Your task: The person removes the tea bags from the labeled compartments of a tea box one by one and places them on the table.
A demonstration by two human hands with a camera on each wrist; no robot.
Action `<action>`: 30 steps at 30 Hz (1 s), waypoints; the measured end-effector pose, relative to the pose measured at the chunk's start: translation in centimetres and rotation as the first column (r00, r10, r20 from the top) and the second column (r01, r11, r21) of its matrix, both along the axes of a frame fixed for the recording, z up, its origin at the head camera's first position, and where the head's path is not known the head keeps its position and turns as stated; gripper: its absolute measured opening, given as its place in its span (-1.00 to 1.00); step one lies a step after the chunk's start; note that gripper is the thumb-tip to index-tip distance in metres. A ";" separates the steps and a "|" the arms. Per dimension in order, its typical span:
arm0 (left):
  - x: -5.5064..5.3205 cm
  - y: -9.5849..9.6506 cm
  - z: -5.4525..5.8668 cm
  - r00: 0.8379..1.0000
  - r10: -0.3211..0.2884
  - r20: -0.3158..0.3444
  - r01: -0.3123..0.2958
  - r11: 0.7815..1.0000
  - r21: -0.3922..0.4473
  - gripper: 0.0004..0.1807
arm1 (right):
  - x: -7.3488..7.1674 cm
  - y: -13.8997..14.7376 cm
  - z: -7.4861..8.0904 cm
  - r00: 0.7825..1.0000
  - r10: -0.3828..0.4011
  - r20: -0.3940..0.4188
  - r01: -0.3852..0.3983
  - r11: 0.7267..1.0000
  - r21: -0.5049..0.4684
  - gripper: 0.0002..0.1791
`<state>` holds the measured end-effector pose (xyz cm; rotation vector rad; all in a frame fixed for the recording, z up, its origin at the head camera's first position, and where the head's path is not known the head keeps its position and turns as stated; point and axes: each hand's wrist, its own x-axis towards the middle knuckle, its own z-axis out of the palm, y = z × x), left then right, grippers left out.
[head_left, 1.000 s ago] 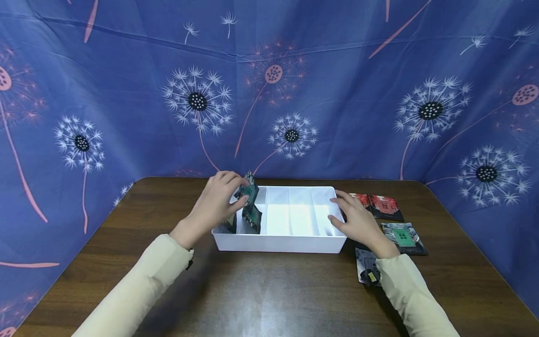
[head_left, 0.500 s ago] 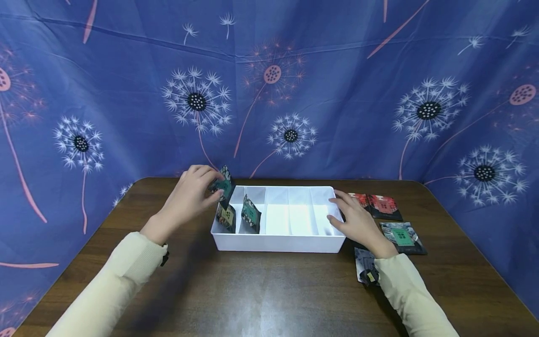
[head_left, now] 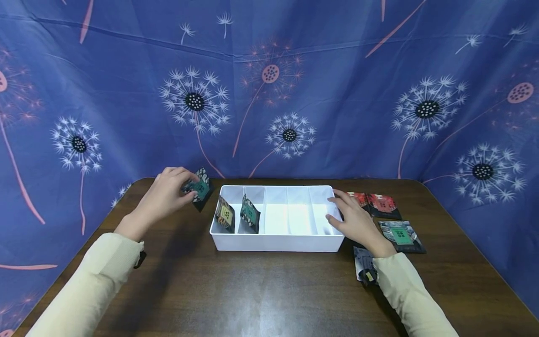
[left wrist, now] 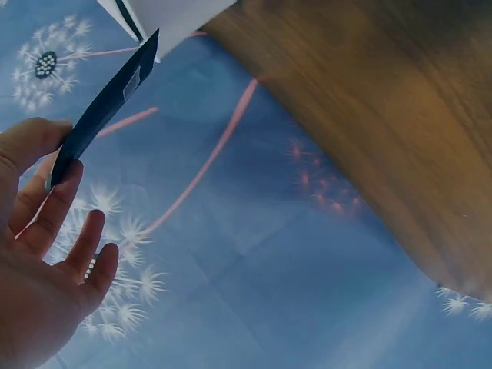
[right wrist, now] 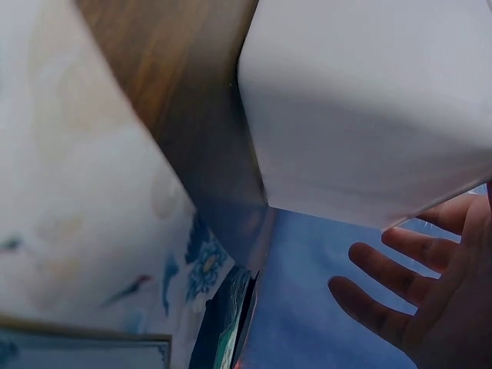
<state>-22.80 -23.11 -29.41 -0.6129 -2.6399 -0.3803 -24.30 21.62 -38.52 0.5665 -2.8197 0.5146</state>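
Note:
My left hand (head_left: pixel 168 187) pinches a dark sachet with a green label (head_left: pixel 201 188) between thumb and fingers, raised left of the white divided box (head_left: pixel 278 242). The left wrist view shows this sachet (left wrist: pixel 108 108) edge-on, its lower end between thumb and fingertips. Inside the box, a yellow-labelled sachet (head_left: pixel 225 215) stands tilted in the leftmost compartment, and a green-labelled sachet (head_left: pixel 250 214) in the one beside it. My right hand (head_left: pixel 355 220) rests at the box's right end. Its fingers (right wrist: pixel 377 269) are spread and loosely bent near the rim in the right wrist view.
Right of the box lie red-labelled sachets (head_left: pixel 384 207), a flat green-labelled sachet (head_left: pixel 402 236) and a dark sachet (head_left: pixel 365 266) partly under my right forearm. Behind the wooden table (head_left: pixel 269 295) hangs a blue cloth (head_left: pixel 337 93) with dandelion prints.
My left hand has carried its sachet leftward, from above the second compartment, past the leftmost one, out beyond the box's left side. The right hand has stayed at the box's right end.

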 end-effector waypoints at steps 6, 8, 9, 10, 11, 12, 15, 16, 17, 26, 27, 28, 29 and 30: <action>-0.4 -0.9 -1.0 0.999 -0.007 0.038 0.008 0.999 -0.032 -0.72 | 0.0 -0.1 -0.1 1.000 -0.001 -0.017 0.000 1.000 -0.008 -0.45; -0.5 -1.1 -1.5 0.998 -0.018 0.059 0.021 0.999 -0.050 -0.71 | 0.0 -0.1 0.0 1.000 -0.004 -0.020 0.004 1.000 -0.011 -0.46; -0.6 -1.2 -1.7 0.997 -0.021 0.070 0.025 0.998 -0.059 -0.71 | 0.0 -0.1 -0.1 1.000 -0.005 -0.023 0.004 1.000 -0.011 -0.46; -0.6 -1.3 -1.9 0.996 -0.024 0.082 0.030 0.997 -0.066 -0.70 | 0.0 -0.1 -0.1 1.000 -0.003 -0.023 0.003 1.000 -0.010 -0.46; -0.7 -1.4 -2.1 0.995 -0.026 0.093 0.033 0.997 -0.072 -0.70 | 0.0 -0.1 0.0 1.000 -0.004 -0.020 0.004 1.000 -0.011 -0.46; -0.7 -1.5 -2.2 0.995 -0.029 0.100 0.036 0.996 -0.077 -0.70 | 0.0 -0.1 0.0 1.000 -0.005 -0.018 0.004 1.000 -0.010 -0.46; -0.8 -1.7 -2.8 0.992 -0.033 0.123 0.044 0.995 -0.092 -0.70 | 0.1 -0.2 0.0 1.000 -0.011 -0.008 0.011 1.000 -0.011 -0.46; -0.8 -1.7 -2.9 0.991 -0.034 0.131 0.047 0.994 -0.097 -0.71 | 0.1 -0.2 0.0 1.000 -0.011 -0.001 0.011 1.000 -0.012 -0.46; -0.8 -1.8 -3.1 0.990 -0.035 0.138 0.050 0.994 -0.102 -0.71 | 0.1 -0.2 0.0 1.000 -0.014 0.004 0.014 1.000 -0.014 -0.46; -0.8 -2.3 -4.3 0.975 -0.062 0.215 0.089 0.989 -0.120 -0.72 | 0.0 -0.1 -0.1 1.000 -0.015 0.026 0.015 1.000 -0.019 -0.46; -0.7 -2.3 -4.4 0.972 -0.062 0.226 0.092 0.988 -0.122 -0.72 | 0.0 -0.1 -0.2 1.000 -0.014 0.027 0.015 1.000 -0.022 -0.45; -0.7 -2.4 -4.5 0.969 -0.063 0.238 0.094 0.988 -0.125 -0.72 | 0.0 -0.1 -0.2 0.999 -0.014 0.029 0.015 1.000 -0.024 -0.45; -0.7 -2.4 -4.6 0.967 -0.064 0.245 0.098 0.987 -0.127 -0.71 | 0.0 -0.1 -0.2 1.000 -0.013 0.028 0.014 1.000 -0.025 -0.45; -0.7 -2.5 -4.6 0.966 -0.066 0.251 0.101 0.986 -0.129 -0.70 | 0.0 -0.1 -0.2 0.999 -0.014 0.029 0.014 1.000 -0.026 -0.45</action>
